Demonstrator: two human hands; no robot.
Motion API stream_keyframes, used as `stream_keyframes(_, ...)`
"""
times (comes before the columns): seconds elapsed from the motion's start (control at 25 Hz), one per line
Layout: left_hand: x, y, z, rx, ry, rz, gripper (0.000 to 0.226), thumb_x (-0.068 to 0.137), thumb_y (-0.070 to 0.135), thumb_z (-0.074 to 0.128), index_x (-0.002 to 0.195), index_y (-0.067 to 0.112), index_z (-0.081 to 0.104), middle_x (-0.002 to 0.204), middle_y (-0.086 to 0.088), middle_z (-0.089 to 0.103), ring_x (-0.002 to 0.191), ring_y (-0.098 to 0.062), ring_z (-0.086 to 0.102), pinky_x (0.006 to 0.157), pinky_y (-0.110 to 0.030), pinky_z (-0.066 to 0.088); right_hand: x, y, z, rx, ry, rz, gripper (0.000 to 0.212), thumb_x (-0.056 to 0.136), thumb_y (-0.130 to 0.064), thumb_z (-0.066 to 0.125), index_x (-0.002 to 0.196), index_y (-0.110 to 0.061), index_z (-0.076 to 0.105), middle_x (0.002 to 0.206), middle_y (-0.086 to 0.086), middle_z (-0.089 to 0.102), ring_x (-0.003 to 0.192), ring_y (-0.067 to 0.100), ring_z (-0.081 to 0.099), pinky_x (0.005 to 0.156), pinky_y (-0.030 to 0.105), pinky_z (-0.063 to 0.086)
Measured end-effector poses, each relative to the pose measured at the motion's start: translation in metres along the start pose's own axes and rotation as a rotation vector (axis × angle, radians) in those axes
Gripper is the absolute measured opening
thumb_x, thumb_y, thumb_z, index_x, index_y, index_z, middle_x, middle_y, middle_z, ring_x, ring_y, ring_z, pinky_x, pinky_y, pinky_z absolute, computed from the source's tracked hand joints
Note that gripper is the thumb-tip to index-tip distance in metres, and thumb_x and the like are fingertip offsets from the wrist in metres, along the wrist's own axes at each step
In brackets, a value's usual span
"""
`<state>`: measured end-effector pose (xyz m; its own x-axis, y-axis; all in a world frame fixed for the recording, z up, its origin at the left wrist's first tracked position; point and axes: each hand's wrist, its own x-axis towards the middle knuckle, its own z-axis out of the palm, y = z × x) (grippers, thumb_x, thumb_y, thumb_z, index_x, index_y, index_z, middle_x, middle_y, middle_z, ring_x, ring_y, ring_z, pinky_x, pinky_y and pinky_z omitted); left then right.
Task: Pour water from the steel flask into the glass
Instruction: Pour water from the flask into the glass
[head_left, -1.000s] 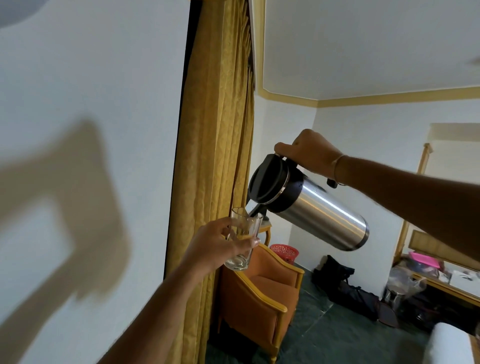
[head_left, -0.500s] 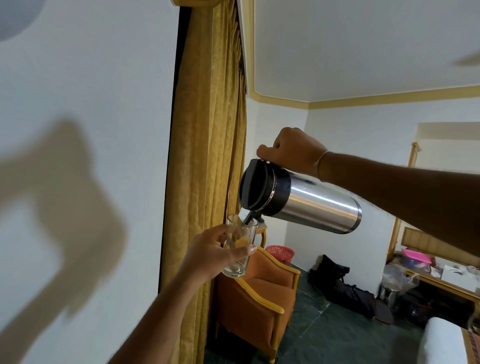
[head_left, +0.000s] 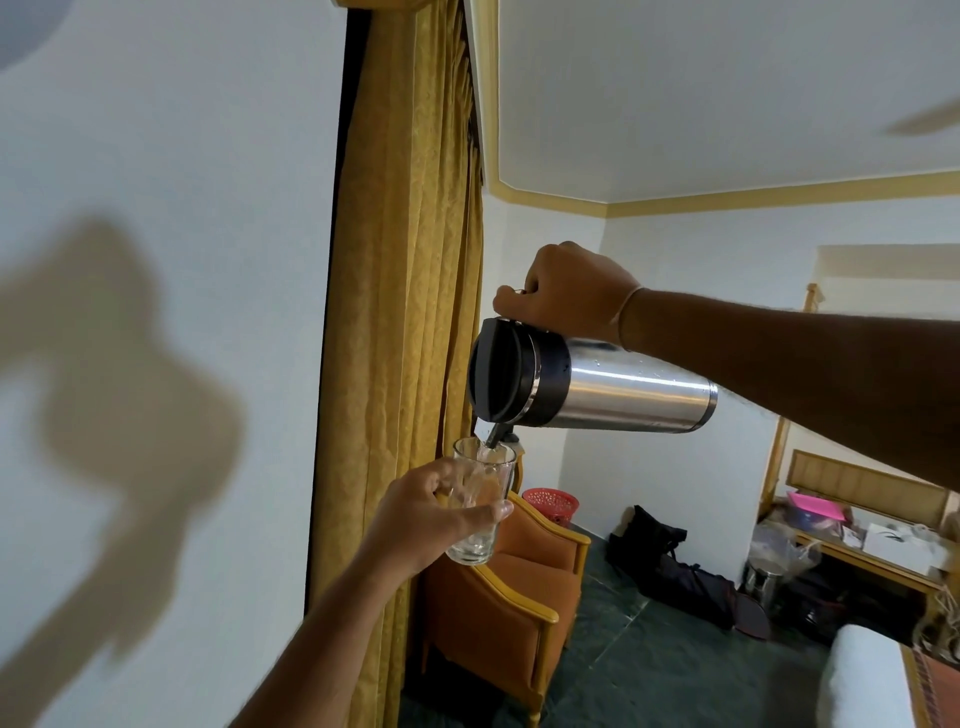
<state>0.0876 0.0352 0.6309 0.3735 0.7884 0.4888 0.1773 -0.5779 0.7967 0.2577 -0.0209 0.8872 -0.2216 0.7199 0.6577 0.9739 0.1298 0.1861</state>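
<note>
Against the gold curtain (head_left: 410, 312), right hand (head_left: 566, 293) clenched on tilted steel flask (head_left: 623, 389), left hand (head_left: 426, 519) around glass (head_left: 480, 499).

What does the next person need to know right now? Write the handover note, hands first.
Left hand: wrapped around the glass, holding it in the air, roughly upright.
Right hand: gripping the top handle of the steel flask.
Flask: tipped almost level, black lid end toward the glass, spout right at the glass rim.
Done: pouring has started; water runs from the spout into the glass, a little sits at the bottom.
Left: fill the glass, then bring the flask upright. An orange armchair is below, so avoid spilling.
</note>
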Motion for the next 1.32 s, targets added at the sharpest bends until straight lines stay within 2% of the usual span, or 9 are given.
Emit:
stream_keyframes(0.16, 0.001, -0.001, -0.001, 0.004, 0.018, -0.005, 0.049, 0.062, 0.08, 0.085, 0.1, 0.053, 0.071, 0.113, 0.025, 0.071, 0.101, 0.016, 0.056, 0.071, -0.015, 0.042, 0.0, 0.0, -0.004, -0.003, -0.003, 0.0, 0.06, 0.082, -0.064, 0.045, 0.046, -0.017, 0.046, 0.04, -0.007, 0.041, 0.038, 0.011, 0.036, 0.051, 0.029, 0.041)
stream_keyframes(0.32, 0.004, -0.006, 0.001, 0.014, 0.02, 0.005, 0.071, 0.062, 0.081, 0.085, 0.12, 0.043, 0.075, 0.12, 0.018, 0.074, 0.104, 0.009, 0.06, 0.074, -0.018, 0.046, -0.001, 0.001, -0.004, 0.009, -0.005, 0.014, 0.06, 0.082, -0.065, 0.046, 0.047, -0.016, 0.046, 0.041, -0.006, 0.041, 0.04, 0.012, 0.037, 0.054, 0.033, 0.044)
stream_keyframes(0.44, 0.004, -0.005, 0.002, 0.001, -0.003, 0.007, 0.085, 0.053, 0.089, 0.077, 0.124, 0.043, 0.075, 0.121, 0.019, 0.074, 0.105, 0.01, 0.06, 0.074, -0.018, 0.045, 0.0, 0.005, -0.002, 0.016, 0.005, 0.021, 0.06, 0.09, -0.058, 0.053, 0.047, -0.016, 0.048, 0.042, -0.006, 0.043, 0.04, 0.012, 0.039, 0.055, 0.033, 0.045)
stream_keyframes(0.72, 0.006, -0.012, 0.007, 0.01, -0.026, -0.021, 0.074, 0.051, 0.089, 0.078, 0.111, 0.047, 0.075, 0.116, 0.019, 0.075, 0.106, 0.004, 0.065, 0.075, -0.021, 0.053, -0.003, 0.011, 0.001, -0.012, 0.003, 0.009, 0.059, 0.09, -0.059, 0.052, 0.048, -0.017, 0.049, 0.041, -0.007, 0.044, 0.04, 0.011, 0.041, 0.055, 0.03, 0.045)
stream_keyframes(0.84, 0.007, -0.016, 0.011, 0.031, -0.04, -0.01, 0.086, 0.047, 0.097, 0.075, 0.116, 0.048, 0.073, 0.117, 0.021, 0.072, 0.103, 0.012, 0.06, 0.065, -0.008, 0.049, -0.003, 0.01, 0.0, -0.028, 0.004, 0.012, 0.059, 0.086, -0.062, 0.049, 0.048, -0.017, 0.049, 0.041, -0.006, 0.043, 0.04, 0.012, 0.04, 0.053, 0.03, 0.044)
stream_keyframes(0.92, 0.009, -0.018, 0.013, 0.028, -0.047, -0.003, 0.084, 0.041, 0.103, 0.07, 0.109, 0.053, 0.071, 0.115, 0.023, 0.072, 0.1, 0.016, 0.058, 0.058, -0.004, 0.048, -0.002, 0.009, -0.001, -0.032, 0.01, 0.007, 0.059, 0.089, -0.058, 0.052, 0.048, -0.017, 0.048, 0.042, -0.006, 0.042, 0.04, 0.013, 0.04, 0.054, 0.031, 0.044)
stream_keyframes(1.08, 0.011, -0.019, 0.015, 0.036, -0.047, -0.008, 0.065, 0.041, 0.102, 0.071, 0.096, 0.067, 0.067, 0.111, 0.03, 0.068, 0.103, 0.019, 0.056, 0.071, -0.01, 0.047, 0.0, 0.009, -0.002, -0.029, 0.023, -0.006, 0.059, 0.091, -0.056, 0.054, 0.048, -0.016, 0.048, 0.042, -0.005, 0.043, 0.041, 0.013, 0.04, 0.056, 0.032, 0.046)
stream_keyframes(1.24, 0.011, -0.022, 0.013, 0.011, -0.031, 0.01, 0.079, 0.043, 0.098, 0.075, 0.107, 0.053, 0.072, 0.104, 0.031, 0.069, 0.093, 0.027, 0.064, 0.058, -0.001, 0.05, 0.001, 0.008, 0.001, -0.038, 0.019, -0.013, 0.059, 0.087, -0.061, 0.049, 0.048, -0.017, 0.048, 0.042, -0.006, 0.042, 0.041, 0.012, 0.039, 0.055, 0.031, 0.045)
stream_keyframes(1.32, 0.012, -0.024, 0.012, 0.023, -0.033, 0.01, 0.09, 0.045, 0.097, 0.076, 0.117, 0.043, 0.075, 0.111, 0.023, 0.073, 0.096, 0.016, 0.068, 0.059, -0.001, 0.05, 0.001, 0.006, 0.002, -0.04, 0.006, 0.004, 0.061, 0.078, -0.069, 0.04, 0.049, -0.017, 0.05, 0.042, -0.005, 0.044, 0.041, 0.013, 0.041, 0.057, 0.033, 0.048)
